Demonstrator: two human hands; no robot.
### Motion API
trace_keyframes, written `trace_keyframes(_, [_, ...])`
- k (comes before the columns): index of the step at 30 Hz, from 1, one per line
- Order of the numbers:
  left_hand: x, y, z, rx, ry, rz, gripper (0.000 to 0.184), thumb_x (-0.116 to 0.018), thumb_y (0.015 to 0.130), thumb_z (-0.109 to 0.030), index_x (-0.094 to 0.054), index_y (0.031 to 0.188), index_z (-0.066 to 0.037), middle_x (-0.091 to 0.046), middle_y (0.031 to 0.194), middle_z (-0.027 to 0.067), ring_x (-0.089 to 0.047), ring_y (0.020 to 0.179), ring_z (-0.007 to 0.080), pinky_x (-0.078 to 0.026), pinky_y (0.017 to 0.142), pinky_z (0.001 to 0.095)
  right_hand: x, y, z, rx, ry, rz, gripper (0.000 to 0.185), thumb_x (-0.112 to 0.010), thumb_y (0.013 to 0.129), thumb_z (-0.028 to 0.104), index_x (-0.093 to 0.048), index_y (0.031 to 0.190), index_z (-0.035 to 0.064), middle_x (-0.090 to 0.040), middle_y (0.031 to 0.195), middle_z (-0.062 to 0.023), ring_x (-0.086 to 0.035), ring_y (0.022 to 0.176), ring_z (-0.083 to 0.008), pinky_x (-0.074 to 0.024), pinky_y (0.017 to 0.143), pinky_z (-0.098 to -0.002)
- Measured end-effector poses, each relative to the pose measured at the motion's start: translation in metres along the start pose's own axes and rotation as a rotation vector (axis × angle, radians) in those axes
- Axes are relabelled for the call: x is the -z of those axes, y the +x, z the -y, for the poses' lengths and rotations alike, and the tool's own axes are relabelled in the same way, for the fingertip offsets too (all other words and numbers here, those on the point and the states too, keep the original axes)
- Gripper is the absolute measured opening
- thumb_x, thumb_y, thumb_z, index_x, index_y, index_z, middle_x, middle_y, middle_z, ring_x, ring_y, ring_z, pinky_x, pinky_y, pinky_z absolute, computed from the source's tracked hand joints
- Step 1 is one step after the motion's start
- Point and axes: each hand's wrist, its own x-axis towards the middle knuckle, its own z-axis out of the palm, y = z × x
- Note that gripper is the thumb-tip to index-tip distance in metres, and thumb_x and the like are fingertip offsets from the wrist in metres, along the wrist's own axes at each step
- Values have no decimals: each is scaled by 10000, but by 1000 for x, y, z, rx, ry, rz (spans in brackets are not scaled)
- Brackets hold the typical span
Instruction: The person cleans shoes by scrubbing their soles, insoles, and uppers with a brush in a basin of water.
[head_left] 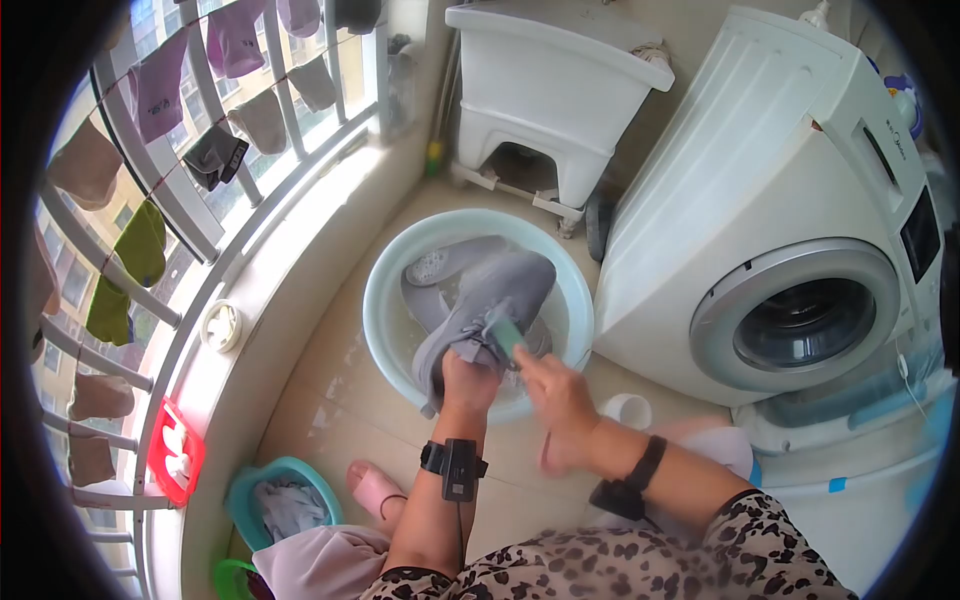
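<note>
My left hand (470, 382) is holding 1 gray shoe (512, 280) over the basin (376, 335); my right hand (560, 398) is gripping a green brush (507, 336) against it; a 2nd shoe (468, 256) is lying inside.

The shoe (510, 285) looks to be matt cloth, the brush (508, 335) and the smooth basin (376, 320) plastic, and the tub (242, 508) and openwork basket (163, 450) plastic with a slight shine. Smooth, glossy white casing covers the washer (680, 205), whose door (800, 320) pairs a silvery, metal-looking ring with dark, glassy gloss; the sink (550, 85) is smooth and shiny. Glossy tiles (325, 400) reflect light, the bars (288, 85) look like smooth painted metal, and the socks (140, 245) and sleeve (765, 535) are soft, matt cloth.
</note>
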Motion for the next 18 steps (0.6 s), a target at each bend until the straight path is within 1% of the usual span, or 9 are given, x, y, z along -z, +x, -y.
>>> trace_keyframes(1, [13,-2,-2,7,-61,-6,385,-395,945,-173,-456,1253,49,-536,1232,148,-525,1127,261,-418,970,375,-2,-5,8,61,73,20,379,-539,849,81,-562,1227,98,-543,738,-127,-590,664,-325,-483,555,-435])
trace_keyframes(3, [15,2,5,49,-104,-99,387,-376,945,-173,-451,1257,44,-517,1258,149,-507,1152,266,-411,982,388,9,14,-10,61,-173,74,402,-549,840,74,-544,1241,106,-531,747,-108,-594,654,-307,-491,523,-414])
trace_keyframes(5, [-9,0,0,54,-163,-43,389,-367,946,-180,-452,1256,37,-514,1262,148,-499,1162,273,-403,992,395,23,33,-18,39,-342,69,416,-554,839,80,-528,1253,108,-526,751,-100,-596,654,-302,-495,515,-404])
trace_keyframes(6, [-17,-2,-1,55,-198,-18,389,-362,946,-183,-453,1256,34,-513,1264,147,-494,1167,276,-400,996,398,22,37,-20,26,-327,25,430,-548,841,83,-510,1268,122,-527,765,-93,-599,656,-304,-497,506,-403])
trace_keyframes(9, [3,6,0,20,-151,-47,395,-348,944,-188,-454,1256,29,-504,1279,152,-480,1187,287,-383,1016,409,9,22,8,-7,-193,65,436,-536,834,68,-514,1266,124,-528,790,-92,-598,662,-319,-496,522,-416])
trace_keyframes(10, [9,7,-2,7,-207,-78,396,-336,955,-175,-453,1258,51,-509,1285,176,-492,1187,308,-372,1046,433,9,17,20,-36,-126,127,395,-527,837,65,-531,1229,111,-542,825,-104,-600,673,-332,-496,548,-431])
trace_keyframes(13, [12,3,-4,39,-310,-39,397,-338,953,-169,-448,1263,53,-506,1289,179,-490,1190,308,-372,1047,429,1,9,10,82,59,80,343,-500,844,51,-544,1183,86,-573,905,-132,-602,680,-340,-498,564,-427])
trace_keyframes(16, [10,4,0,38,-267,-93,430,-352,931,-188,-430,1268,67,-484,1308,196,-475,1205,321,-365,1043,427,8,19,8,-137,192,7,230,-493,844,60,-552,1066,55,-597,930,-151,-616,721,-308,-494,577,-389])
trace_keyframes(18, [6,3,1,46,-259,-48,413,-341,955,-180,-434,1274,65,-511,1284,189,-503,1181,310,-381,1043,431,19,31,12,-490,421,77,168,-502,842,79,-536,1003,44,-606,857,-146,-617,713,-298,-486,595,-378])
